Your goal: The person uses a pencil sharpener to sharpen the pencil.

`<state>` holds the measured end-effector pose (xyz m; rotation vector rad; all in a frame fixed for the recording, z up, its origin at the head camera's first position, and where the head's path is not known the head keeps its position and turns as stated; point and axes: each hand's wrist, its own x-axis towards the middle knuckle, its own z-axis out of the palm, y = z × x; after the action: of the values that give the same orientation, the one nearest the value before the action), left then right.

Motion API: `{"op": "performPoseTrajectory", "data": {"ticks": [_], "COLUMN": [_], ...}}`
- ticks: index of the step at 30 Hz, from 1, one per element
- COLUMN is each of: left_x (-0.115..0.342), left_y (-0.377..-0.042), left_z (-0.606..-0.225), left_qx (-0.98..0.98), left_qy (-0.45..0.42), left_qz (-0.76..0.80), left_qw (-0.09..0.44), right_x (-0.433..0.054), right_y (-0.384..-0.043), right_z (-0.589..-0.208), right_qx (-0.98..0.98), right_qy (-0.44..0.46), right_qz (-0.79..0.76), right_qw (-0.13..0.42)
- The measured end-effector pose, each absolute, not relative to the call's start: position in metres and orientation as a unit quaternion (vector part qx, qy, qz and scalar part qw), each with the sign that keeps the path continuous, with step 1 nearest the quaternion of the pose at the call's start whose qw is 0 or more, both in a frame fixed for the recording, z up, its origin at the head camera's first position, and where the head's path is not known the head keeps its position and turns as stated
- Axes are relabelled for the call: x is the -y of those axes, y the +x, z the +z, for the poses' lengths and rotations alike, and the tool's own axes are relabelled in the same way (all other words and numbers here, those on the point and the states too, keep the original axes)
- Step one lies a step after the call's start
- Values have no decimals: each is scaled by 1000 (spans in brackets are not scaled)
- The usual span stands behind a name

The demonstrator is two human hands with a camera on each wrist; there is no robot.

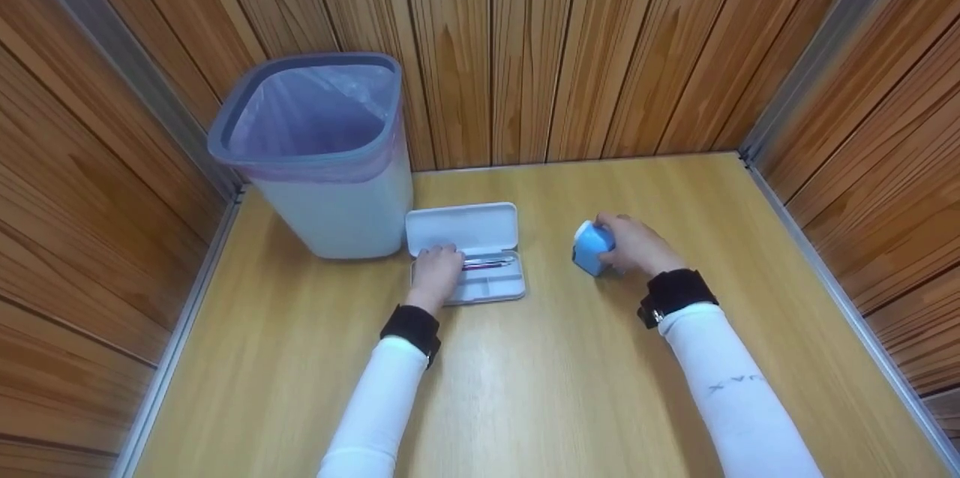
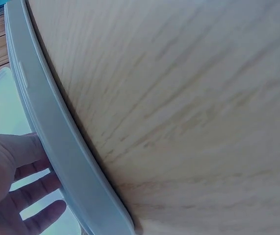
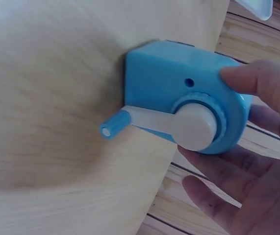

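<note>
My right hand (image 1: pixel 636 244) holds a blue hand-crank pencil sharpener (image 3: pixel 152 73), thumb on one side and fingers around the other. The sharpener's white crank arm (image 3: pixel 149 117) ends in a blue knob and faces the right wrist camera. On the table, a light grey pencil case (image 1: pixel 491 290) lies with its lid (image 1: pixel 463 229) raised back. My left hand (image 1: pixel 437 272) reaches over the case's left part, fingers spread along its near wall in the left wrist view. Slim pens (image 1: pixel 491 263) lie in the case's back compartment, their left ends hidden by that hand.
A tall white bin (image 1: pixel 337 219) with a grey rim and a clear liner stands at the back left, close beside the case. Wood-panelled walls (image 1: pixel 525 50) enclose the wooden table (image 1: pixel 510 395) at the back and both sides.
</note>
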<state>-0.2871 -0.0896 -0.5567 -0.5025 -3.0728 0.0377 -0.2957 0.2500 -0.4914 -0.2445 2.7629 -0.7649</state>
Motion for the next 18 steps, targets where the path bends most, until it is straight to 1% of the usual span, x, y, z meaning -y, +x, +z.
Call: {"op": "performPoseTrajectory", "data": {"ticks": [5, 11, 18], "left_x": [90, 89, 89], "left_y": [-288, -289, -287], "left_z": [-558, -558, -559], "left_qx": [987, 987, 988], "left_qy": [-159, -156, -151], "left_qz": [18, 20, 30], "left_qw": [16, 18, 11], "right_x": [-246, -243, -234], "right_y": [-293, -292, -288], "right_z": [-491, -490, -487], "right_qx": [-950, -950, -948], "right_qy": [-111, -121, -145], "right_qz": [-259, -254, -239], "right_qw": [134, 134, 151]}}
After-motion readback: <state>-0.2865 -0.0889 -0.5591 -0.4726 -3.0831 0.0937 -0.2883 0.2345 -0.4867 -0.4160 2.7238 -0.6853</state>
